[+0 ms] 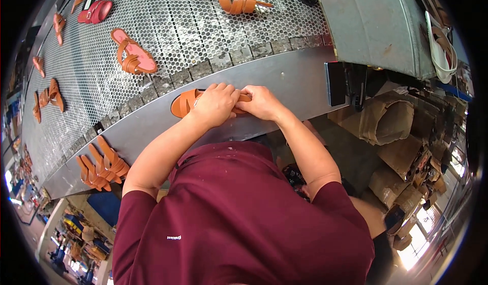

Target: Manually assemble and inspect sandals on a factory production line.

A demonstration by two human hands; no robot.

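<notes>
A tan strappy sandal (183, 103) lies lengthwise on the metal ledge in front of me, its strapped toe end pointing left. My left hand (216, 105) is closed over the middle of the sandal and hides much of it. At the other end, my right hand (260, 102) grips the sandal with bent fingers, close against the left hand. What the fingertips press on underneath is hidden.
Beyond the metal ledge (295, 76) runs a metal mesh conveyor (173, 25). On it lie a tan sandal with a pink insole (134, 53), another tan sandal (234, 1) and a red sandal (95, 12). Several tan sandals (104, 167) stand left; a phone-like dark device (335, 84) is right.
</notes>
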